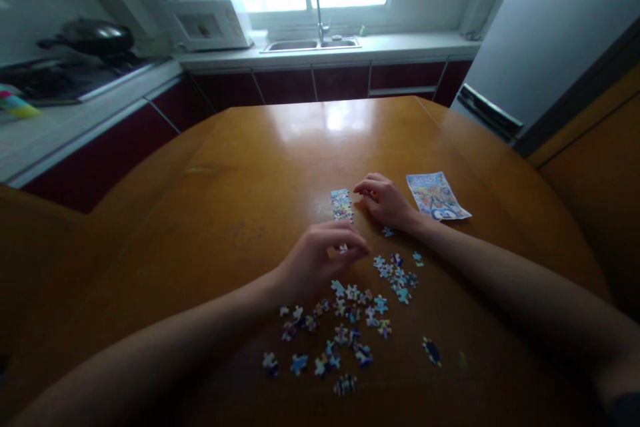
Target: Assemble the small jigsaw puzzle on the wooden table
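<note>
My left hand [320, 257] hovers above the loose puzzle pieces [353, 303], its thumb and fingertips brought together. Anything between those tips is too small or blurred to make out. Through the gap behind the thumb, a pale puzzle piece [343, 249] shows. Just beyond this hand lies a joined strip of jigsaw puzzle [341, 203], its near end partly covered by the hand. To the right of the strip rests my right hand [383, 201], fingers curled and pressed together; what they hold, if anything, is hidden. A single blue-white piece [387, 231] lies below its wrist.
A creased picture sheet [436, 195] lies right of my right hand. One dark puzzle piece [431, 351] sits apart at the near right. Past the wooden table [280, 160] are a sink [295, 45], a microwave [210, 23], a wok [95, 37] and a fridge [555, 33].
</note>
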`<action>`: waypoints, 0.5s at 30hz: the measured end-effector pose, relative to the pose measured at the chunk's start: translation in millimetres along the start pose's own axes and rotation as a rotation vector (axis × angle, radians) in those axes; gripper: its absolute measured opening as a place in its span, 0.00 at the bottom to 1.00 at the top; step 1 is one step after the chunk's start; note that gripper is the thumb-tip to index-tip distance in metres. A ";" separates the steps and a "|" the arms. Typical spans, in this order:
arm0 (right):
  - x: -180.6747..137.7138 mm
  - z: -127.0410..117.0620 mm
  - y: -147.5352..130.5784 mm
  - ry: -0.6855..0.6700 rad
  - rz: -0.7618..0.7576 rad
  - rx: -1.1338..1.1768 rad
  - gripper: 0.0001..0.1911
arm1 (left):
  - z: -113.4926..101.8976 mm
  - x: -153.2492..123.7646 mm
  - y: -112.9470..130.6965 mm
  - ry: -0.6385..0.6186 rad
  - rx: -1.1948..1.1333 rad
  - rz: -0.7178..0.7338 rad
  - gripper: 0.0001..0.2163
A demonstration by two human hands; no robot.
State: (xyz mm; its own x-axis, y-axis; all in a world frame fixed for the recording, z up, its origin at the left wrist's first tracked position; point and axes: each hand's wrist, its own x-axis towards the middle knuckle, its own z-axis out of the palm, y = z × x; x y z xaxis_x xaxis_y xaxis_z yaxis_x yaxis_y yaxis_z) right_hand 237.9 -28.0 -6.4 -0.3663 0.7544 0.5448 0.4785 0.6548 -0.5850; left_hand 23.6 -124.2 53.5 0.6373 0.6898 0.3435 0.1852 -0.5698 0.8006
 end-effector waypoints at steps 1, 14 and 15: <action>0.0 -0.5 -0.9 0.001 -0.007 0.000 0.10 | -6.4 5.7 -12.8 0.090 -0.002 -0.059 0.05; -2.8 -3.6 -27.0 -0.206 -0.316 0.083 0.03 | -23.4 15.3 -79.1 0.345 -0.199 -0.265 0.12; -3.3 -3.0 -27.4 -0.213 -0.333 0.086 0.03 | -23.5 15.3 -78.2 0.340 -0.194 -0.259 0.11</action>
State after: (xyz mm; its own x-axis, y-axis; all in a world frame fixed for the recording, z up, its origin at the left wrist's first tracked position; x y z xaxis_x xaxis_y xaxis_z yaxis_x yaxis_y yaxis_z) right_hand 228.4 -48.6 9.6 -0.6513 0.4870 0.5819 0.2404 0.8598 -0.4504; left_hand 1.3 -58.6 7.6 0.3009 0.9241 0.2357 0.1419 -0.2878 0.9471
